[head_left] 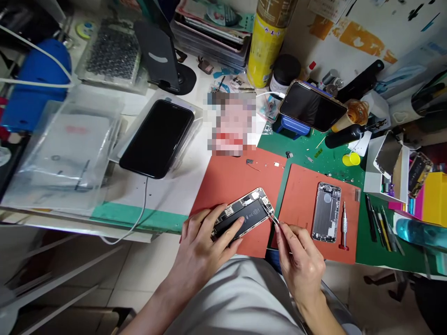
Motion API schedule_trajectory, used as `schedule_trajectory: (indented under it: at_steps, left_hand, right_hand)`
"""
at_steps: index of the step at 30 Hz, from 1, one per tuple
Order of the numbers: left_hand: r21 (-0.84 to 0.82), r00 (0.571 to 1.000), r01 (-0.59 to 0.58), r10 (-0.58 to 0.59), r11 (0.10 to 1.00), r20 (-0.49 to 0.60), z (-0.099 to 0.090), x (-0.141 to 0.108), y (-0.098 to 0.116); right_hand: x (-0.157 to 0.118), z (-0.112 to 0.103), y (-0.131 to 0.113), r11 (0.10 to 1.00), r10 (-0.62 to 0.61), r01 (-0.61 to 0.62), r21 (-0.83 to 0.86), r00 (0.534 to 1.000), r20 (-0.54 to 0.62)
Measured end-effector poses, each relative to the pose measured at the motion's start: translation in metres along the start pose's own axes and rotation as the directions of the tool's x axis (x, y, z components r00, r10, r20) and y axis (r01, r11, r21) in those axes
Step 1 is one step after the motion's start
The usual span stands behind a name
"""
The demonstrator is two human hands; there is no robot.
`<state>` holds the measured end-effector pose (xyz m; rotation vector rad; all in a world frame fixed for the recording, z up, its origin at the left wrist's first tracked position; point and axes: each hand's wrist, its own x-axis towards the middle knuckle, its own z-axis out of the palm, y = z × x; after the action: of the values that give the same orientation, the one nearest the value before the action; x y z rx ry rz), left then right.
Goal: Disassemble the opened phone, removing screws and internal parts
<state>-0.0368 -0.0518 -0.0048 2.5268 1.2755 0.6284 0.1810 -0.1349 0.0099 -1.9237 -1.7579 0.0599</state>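
An opened smartphone [254, 215] lies tilted on the left red mat [240, 174], its black battery and circuit boards exposed. My left hand [206, 237] is wrapped around the phone's near-left end, with a fingertip on the battery. Between the closed fingers of my right hand [300, 256] is a pair of tweezers [274, 219], whose tips reach the phone's right end. What the tips touch there is too small to tell. To the right, a bare phone housing [326, 211] and a screwdriver [344, 225] rest on the second red mat [296, 200].
A dark-screened phone [157, 138] lies at left near a phone stand [167, 60]. At the back are a yellow spray can [267, 46] and a propped phone [312, 106]. Several pens and tools [382, 225] lie at right beside a white box [386, 167]. Small parts dot the mats.
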Motion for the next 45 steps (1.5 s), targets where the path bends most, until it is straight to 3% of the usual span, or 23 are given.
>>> schedule_trajectory:
  at_steps: [23,45]
  left_hand:
    - [-0.013,1.0,0.006,-0.006,1.0,-0.013,0.002,-0.001,0.0]
    - [-0.034,1.0,0.014,-0.014,0.999,-0.018,0.002,-0.001,0.0]
  right_hand:
    - [0.003,0.005,-0.004,0.988,-0.08,0.081,-0.13,0.997,0.01]
    - [0.002,0.019,-0.005,0.999,-0.021,0.019,-0.026,0.996,-0.086]
